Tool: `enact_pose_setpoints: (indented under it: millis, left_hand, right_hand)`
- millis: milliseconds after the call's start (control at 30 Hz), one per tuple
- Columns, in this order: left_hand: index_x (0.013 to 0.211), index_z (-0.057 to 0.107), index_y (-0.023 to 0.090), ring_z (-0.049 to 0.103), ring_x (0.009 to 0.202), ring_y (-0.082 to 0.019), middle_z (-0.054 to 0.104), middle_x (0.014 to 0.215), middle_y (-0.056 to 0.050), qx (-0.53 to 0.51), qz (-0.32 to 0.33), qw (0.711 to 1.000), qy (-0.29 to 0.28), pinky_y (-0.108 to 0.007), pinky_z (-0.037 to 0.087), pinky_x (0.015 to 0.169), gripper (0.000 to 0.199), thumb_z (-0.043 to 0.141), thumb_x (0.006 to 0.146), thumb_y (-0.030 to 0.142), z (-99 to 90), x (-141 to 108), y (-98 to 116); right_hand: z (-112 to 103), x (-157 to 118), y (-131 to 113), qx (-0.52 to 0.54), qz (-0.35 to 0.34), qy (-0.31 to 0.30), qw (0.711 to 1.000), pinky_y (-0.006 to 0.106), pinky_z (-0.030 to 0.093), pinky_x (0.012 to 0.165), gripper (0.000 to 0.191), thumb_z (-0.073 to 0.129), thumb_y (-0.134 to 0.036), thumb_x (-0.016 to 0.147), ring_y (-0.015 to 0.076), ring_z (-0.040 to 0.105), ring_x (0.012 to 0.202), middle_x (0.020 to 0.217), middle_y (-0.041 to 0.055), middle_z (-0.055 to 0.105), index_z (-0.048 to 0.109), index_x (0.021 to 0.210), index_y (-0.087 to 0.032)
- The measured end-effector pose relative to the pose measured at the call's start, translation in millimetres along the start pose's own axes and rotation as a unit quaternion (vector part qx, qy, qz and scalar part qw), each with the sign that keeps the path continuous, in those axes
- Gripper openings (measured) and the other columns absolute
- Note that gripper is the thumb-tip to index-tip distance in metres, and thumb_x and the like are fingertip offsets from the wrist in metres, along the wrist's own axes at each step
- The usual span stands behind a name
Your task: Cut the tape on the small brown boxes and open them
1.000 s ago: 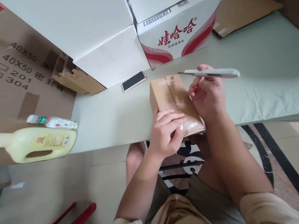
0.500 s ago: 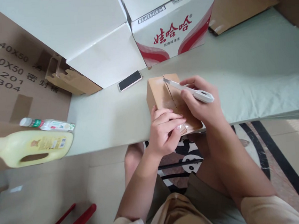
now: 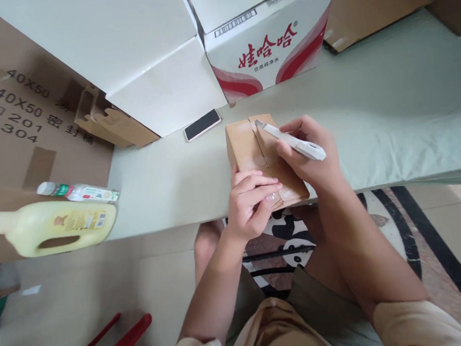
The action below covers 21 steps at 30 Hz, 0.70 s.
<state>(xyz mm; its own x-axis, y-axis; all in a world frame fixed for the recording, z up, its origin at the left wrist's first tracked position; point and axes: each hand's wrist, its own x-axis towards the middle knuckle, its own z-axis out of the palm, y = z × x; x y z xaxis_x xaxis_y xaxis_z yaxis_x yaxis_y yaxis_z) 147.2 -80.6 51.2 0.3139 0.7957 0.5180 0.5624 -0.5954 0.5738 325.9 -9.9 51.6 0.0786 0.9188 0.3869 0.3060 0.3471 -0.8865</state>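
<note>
A small brown cardboard box (image 3: 244,145) lies on the pale green cloth, a seam running down the middle of its top and clear tape near its near end. My left hand (image 3: 251,201) grips the near left part of it, fingers laid across the top. In my right hand (image 3: 311,150) is a white utility knife (image 3: 298,144), held like a pen. Its blade points to the far end of the box, just right of the seam; whether the tip touches the cardboard I cannot tell.
A phone (image 3: 202,125) lies beyond the box, before white cartons (image 3: 170,86) and a red-and-white water carton (image 3: 269,56). At left are a clear bottle (image 3: 81,192), a yellow jug (image 3: 63,225) and a large brown carton (image 3: 6,144). Flattened cardboard (image 3: 373,12) lies back right.
The knife tip has shifted from the seam to slightly right of it. The box has turned a little under my left hand, its near end moving left. The view has shifted slightly.
</note>
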Motion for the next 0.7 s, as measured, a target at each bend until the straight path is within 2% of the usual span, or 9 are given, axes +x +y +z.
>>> enact_pose_setpoints:
  millis: [133,233,333,400,467,567,700]
  left_hand:
    - [0.106,0.084,0.028,0.063,0.111,-0.028,0.080,0.103,-0.007,-0.022,-0.002,1.000,-0.004,-0.055,0.043,0.112,0.034,0.050,0.098,0.028,-1.1,-2,-2]
    - [0.106,0.084,0.027,0.063,0.109,-0.028,0.080,0.102,-0.007,-0.016,0.006,1.000,-0.007,-0.056,0.043,0.112,0.035,0.050,0.098,0.029,-2.1,-2,-3]
    - [0.103,0.084,0.027,0.064,0.108,-0.028,0.080,0.100,-0.007,0.005,0.013,1.000,-0.008,-0.055,0.046,0.108,0.035,0.049,0.099,0.030,-2.3,0,-2]
    - [0.102,0.083,0.026,0.064,0.108,-0.028,0.081,0.100,-0.007,0.008,0.016,1.000,-0.010,-0.055,0.047,0.106,0.034,0.049,0.098,0.028,-1.9,1,0]
    - [0.102,0.083,0.025,0.064,0.109,-0.027,0.081,0.100,-0.008,0.001,0.023,1.000,-0.011,-0.055,0.045,0.108,0.033,0.050,0.098,0.026,-1.2,3,2]
    - [0.102,0.083,0.025,0.063,0.109,-0.028,0.081,0.100,-0.008,-0.006,0.029,0.999,-0.014,-0.057,0.043,0.111,0.033,0.051,0.097,0.024,-0.3,6,3]
    - [0.102,0.083,0.025,0.063,0.107,-0.027,0.080,0.099,-0.007,0.003,0.025,0.999,-0.023,-0.055,0.045,0.109,0.034,0.049,0.098,0.026,0.1,8,3]
  right_hand:
    - [2,-1,3,0.023,0.001,0.007,1.000,0.029,0.046,0.056,0.017,0.074,-0.037,0.084,0.0141,0.057,0.058,0.067,-0.0043,0.064,0.062,0.090,-0.026]
    - [3,-3,2,0.035,-0.004,0.068,0.997,0.031,0.050,0.060,0.021,0.067,-0.044,0.092,0.0155,0.059,0.060,0.068,-0.0019,0.064,0.061,0.084,-0.026]
    - [3,-3,0,0.068,-0.005,0.107,0.992,0.032,0.051,0.059,0.031,0.056,-0.055,0.100,0.0153,0.059,0.059,0.068,-0.0008,0.063,0.065,0.093,-0.026]
    - [2,-2,-1,0.108,0.004,0.090,0.990,0.030,0.051,0.057,0.037,0.051,-0.058,0.102,0.0141,0.060,0.057,0.072,-0.0002,0.066,0.067,0.104,-0.026]
    - [1,-1,-2,0.123,0.013,0.052,0.991,0.029,0.051,0.057,0.038,0.051,-0.059,0.102,0.0131,0.062,0.057,0.076,0.0002,0.069,0.069,0.106,-0.025]
    - [0,-1,-5,0.080,0.021,0.011,0.997,0.030,0.052,0.061,0.032,0.060,-0.054,0.098,0.0140,0.064,0.060,0.079,0.0000,0.072,0.071,0.104,-0.025]
    - [-1,-3,-9,0.019,0.015,0.000,1.000,0.031,0.053,0.065,0.022,0.061,-0.044,0.097,0.0163,0.068,0.066,0.081,0.0003,0.075,0.071,0.104,-0.026]
